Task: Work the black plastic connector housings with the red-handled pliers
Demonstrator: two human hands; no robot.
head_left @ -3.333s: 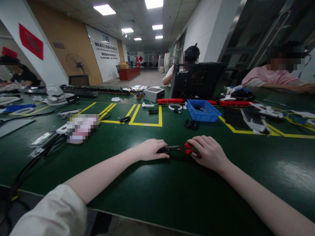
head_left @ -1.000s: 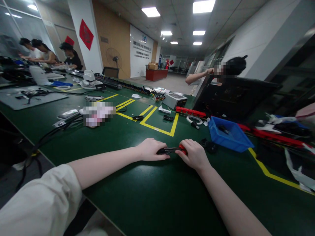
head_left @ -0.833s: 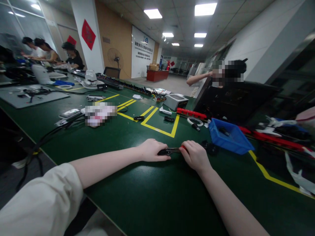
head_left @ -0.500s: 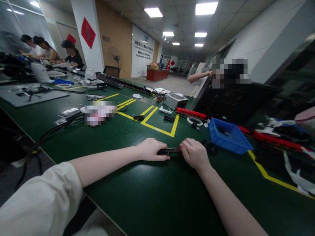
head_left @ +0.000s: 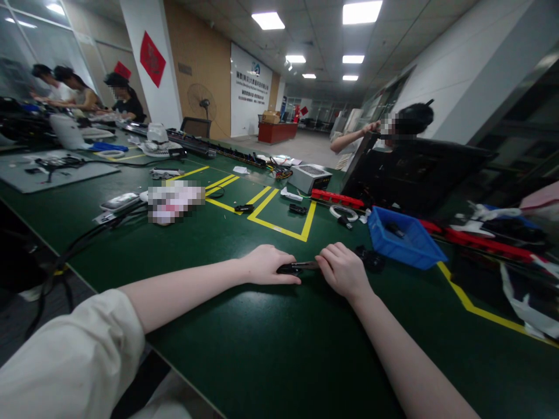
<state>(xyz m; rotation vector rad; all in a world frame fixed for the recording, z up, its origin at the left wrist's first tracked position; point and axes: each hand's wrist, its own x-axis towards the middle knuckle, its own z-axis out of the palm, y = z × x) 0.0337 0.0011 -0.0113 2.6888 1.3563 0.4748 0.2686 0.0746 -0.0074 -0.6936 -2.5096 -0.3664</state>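
In the head view, my left hand [head_left: 267,265] is closed around one end of a small black object with a greyish metal-looking part [head_left: 302,266], its thumb and fingers on either side. My right hand [head_left: 342,269] pinches the greyish end with curled fingers. The object spans the gap between both hands, just above or on the green table [head_left: 279,337]. What kind of thing it is cannot be made out, since the fingers cover both ends. Beyond my right hand lies a dark coiled item [head_left: 371,259].
A blue bin [head_left: 406,247] stands right of my hands, holding a dark item. Two small black parts [head_left: 297,209] lie ahead near yellow tape. Behind are a metal box [head_left: 310,177] and a red strip [head_left: 336,199]. A co-worker [head_left: 410,122] is behind a large black panel [head_left: 406,174].
Both hands keep their hold on the object and have barely moved. The whole view has shifted very slightly.
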